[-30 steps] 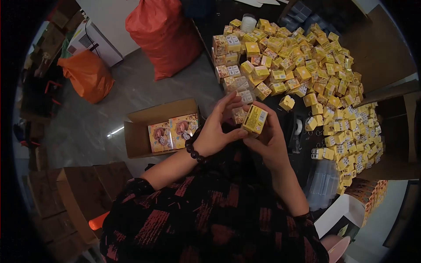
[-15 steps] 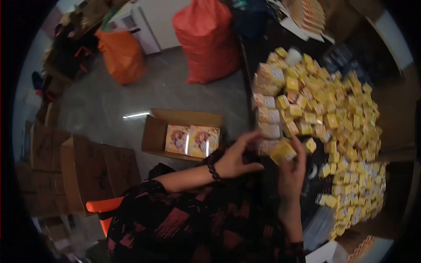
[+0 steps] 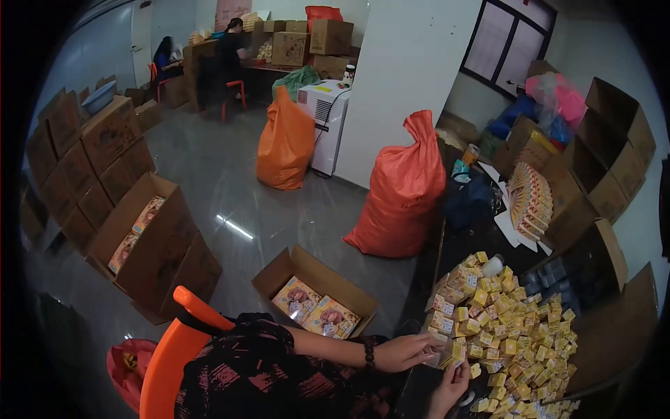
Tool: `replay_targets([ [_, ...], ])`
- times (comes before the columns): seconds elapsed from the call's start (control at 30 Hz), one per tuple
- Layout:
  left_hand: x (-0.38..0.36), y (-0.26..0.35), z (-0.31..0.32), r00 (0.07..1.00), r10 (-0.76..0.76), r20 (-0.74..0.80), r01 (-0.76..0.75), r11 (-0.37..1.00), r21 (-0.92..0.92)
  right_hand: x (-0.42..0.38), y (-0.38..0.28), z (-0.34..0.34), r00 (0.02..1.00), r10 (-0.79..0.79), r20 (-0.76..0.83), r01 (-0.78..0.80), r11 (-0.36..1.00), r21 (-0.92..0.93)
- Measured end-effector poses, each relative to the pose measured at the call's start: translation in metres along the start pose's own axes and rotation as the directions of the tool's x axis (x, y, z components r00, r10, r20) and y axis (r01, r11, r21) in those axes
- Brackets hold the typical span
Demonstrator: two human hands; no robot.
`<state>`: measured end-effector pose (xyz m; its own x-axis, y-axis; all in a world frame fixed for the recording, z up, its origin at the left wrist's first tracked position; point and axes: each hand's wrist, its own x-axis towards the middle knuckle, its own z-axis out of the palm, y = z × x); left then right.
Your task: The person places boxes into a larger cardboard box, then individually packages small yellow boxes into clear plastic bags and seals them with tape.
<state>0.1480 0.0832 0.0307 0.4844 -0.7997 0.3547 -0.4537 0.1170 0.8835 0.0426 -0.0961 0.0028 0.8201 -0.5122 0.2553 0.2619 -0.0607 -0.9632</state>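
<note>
A small yellow box (image 3: 455, 353) is at the fingertips of my right hand (image 3: 450, 388), which is closed on it. My left hand (image 3: 408, 351), with a dark bead bracelet at the wrist, reaches in from the left. Its fingers are stretched out close to the yellow box and the row of small boxes (image 3: 442, 321) along the table's near edge. Whether those fingers touch anything is hard to make out. Right of both hands spreads a big pile of small yellow boxes (image 3: 516, 342) on the dark table.
An open carton (image 3: 364, 299) with two printed boxes (image 3: 328, 318) stands on the floor to the left. Beyond are a red sack (image 3: 405, 195), an orange sack (image 3: 285, 146) and stacked cartons (image 3: 112, 133). An orange chair (image 3: 167, 363) is beside me. Two people (image 3: 230, 52) are at the back.
My view has tilted up, so the far room and people now show. The left hand's fingers have come closer to the yellow box, which stays in my right hand.
</note>
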Motion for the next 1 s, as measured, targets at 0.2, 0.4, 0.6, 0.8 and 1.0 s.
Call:
replay_targets([
  [0.2, -0.007, 0.001, 0.018, 0.983, 0.12, -0.141, -0.138, 0.982, -0.13, -0.008, -0.01, 0.012, 0.959, -0.283, 0.012, 0.265, 0.883, -0.388],
  [0.4, -0.008, 0.012, 0.031, 0.999, 0.04, -0.024, -0.046, 0.911, -0.409, -0.044, -0.136, 0.11, 0.888, 0.176, -0.425, -0.013, 0.933, 0.36],
  [0.6, -0.019, 0.0, 0.047, 0.997, 0.037, -0.068, -0.065, 0.882, -0.466, -0.05, -0.109, 0.079, 0.924, 0.182, -0.336, -0.099, 0.963, 0.249],
  [0.8, -0.026, 0.023, 0.032, 0.997, 0.072, -0.037, -0.081, 0.905, -0.419, -0.063, -0.074, 0.064, 0.971, 0.132, -0.201, -0.082, 0.967, 0.241],
  [1.0, -0.022, 0.054, -0.026, 0.998, -0.012, 0.07, -0.002, 0.98, 0.2, -0.037, -0.073, 0.075, 0.998, 0.042, -0.036, -0.034, 0.982, 0.187],
])
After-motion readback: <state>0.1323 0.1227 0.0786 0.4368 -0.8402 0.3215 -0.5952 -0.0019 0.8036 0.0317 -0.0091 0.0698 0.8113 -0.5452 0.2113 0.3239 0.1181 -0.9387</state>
